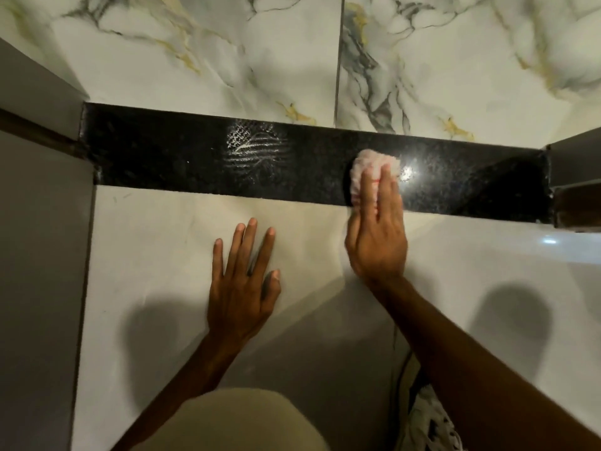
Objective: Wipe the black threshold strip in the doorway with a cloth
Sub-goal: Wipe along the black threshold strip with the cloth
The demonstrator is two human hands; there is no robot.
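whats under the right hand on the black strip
A bunched white cloth with red marks lies under the fingers of the right hand, pressed on the black threshold strip. The cloth's middle and the strip directly beneath it are covered, so their state cannot be seen.

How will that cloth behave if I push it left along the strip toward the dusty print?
The cloth looks soft and bunched under the right hand, so it will probably fold rather than stay flat. The black threshold strip looks glossy, so it should slide easily.

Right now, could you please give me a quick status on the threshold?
Right hand pressing cloth on black strip. Left hand flat on tile. Footprint smudge unwiped, left of cloth.
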